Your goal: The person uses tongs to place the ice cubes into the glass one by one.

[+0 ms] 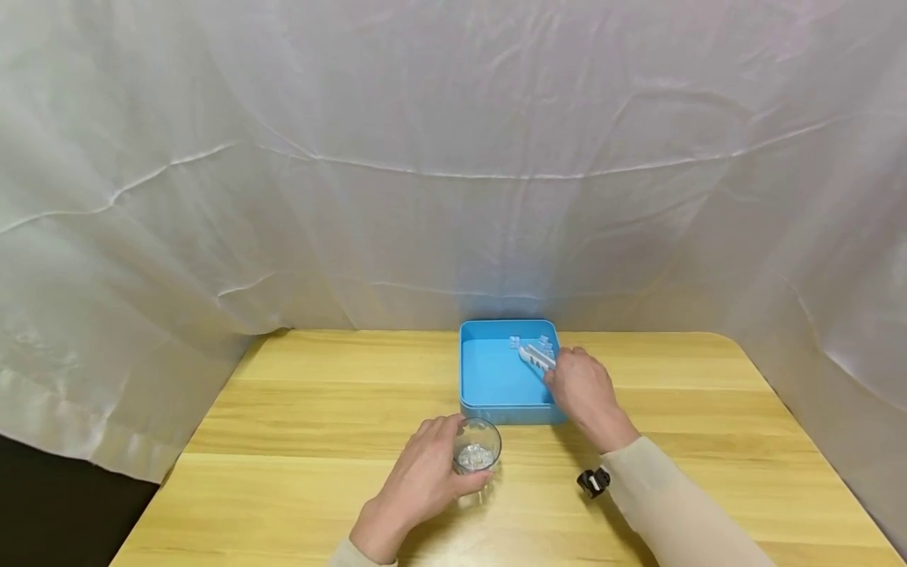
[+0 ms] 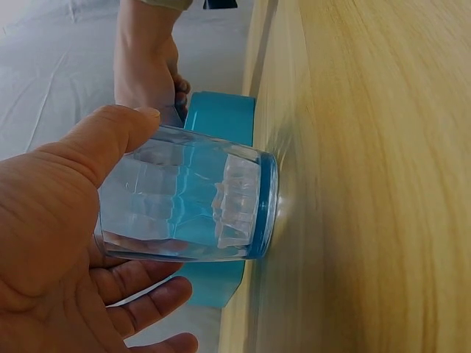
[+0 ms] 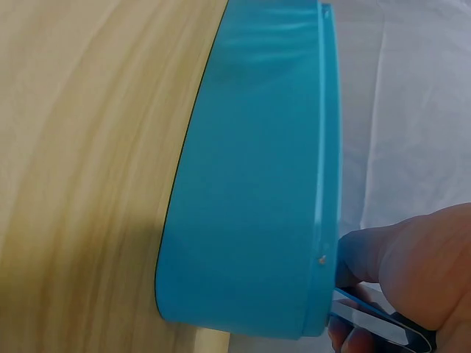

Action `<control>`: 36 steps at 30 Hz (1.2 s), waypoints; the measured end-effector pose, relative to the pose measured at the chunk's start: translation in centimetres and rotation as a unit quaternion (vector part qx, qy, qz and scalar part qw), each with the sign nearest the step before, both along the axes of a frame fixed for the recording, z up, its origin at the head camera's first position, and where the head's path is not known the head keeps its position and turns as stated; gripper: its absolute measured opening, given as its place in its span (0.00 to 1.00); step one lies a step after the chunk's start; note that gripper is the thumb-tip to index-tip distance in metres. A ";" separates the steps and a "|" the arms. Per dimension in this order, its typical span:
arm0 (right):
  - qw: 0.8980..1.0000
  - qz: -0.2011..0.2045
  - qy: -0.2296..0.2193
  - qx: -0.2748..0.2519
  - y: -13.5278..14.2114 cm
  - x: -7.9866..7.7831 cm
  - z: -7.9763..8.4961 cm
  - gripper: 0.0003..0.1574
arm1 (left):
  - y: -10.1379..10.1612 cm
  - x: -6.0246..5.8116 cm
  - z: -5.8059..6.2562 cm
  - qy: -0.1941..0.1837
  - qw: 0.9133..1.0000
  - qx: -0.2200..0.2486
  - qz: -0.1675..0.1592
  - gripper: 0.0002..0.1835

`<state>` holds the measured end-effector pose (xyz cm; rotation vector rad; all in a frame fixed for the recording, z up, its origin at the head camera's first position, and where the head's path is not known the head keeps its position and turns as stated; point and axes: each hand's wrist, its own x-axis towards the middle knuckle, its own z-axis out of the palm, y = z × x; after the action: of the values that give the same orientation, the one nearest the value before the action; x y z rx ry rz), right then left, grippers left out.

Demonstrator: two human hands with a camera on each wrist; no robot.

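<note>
My left hand (image 1: 420,479) holds a clear drinking glass (image 2: 158,195) upright on the table, thumb on one side and fingers on the other. Several clear ice-like cubes (image 2: 239,202) lie at the bottom of the glass. White tongs (image 1: 536,357) are gripped in my right hand (image 1: 584,391), which reaches over the right wall of a shallow blue box (image 1: 506,413). The tongs' tips point into the box, beside a few clear cubes (image 1: 545,344). Another clear piece (image 1: 514,342) lies near the back wall. Whether the tongs pinch a cube cannot be made out.
The box stands near the back edge of the wooden table (image 1: 319,409), just beyond the glass. A pale curtain (image 1: 425,197) hangs behind the table and at both sides. Under my right forearm is a small black device (image 1: 594,482) at the sleeve.
</note>
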<state>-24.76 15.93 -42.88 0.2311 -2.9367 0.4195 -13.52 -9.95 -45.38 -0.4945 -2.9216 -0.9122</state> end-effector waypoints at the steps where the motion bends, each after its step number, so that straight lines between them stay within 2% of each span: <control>1: 1.000 0.000 -0.001 -0.002 0.0 0.2 0.1 0.14 | 0.0 0.0 0.0 0.000 1.000 0.000 0.000 0.45; 13: 0.998 0.002 0.006 -0.069 0.8 2.4 0.5 0.14 | -0.2 0.1 0.0 -0.003 1.000 -0.002 0.001 0.45; 23: 0.994 0.012 0.017 -0.108 0.9 5.1 0.9 0.14 | -0.4 0.4 0.2 -0.005 1.000 -0.004 0.006 0.45; 36: 0.984 0.084 0.081 -0.136 0.1 9.2 2.2 0.03 | -0.5 0.6 0.3 -0.002 1.000 -0.006 0.002 0.46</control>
<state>-15.56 16.02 -40.72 0.4532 -2.6722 0.7794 -12.90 -10.47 -45.09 -0.4877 -2.9325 -0.8984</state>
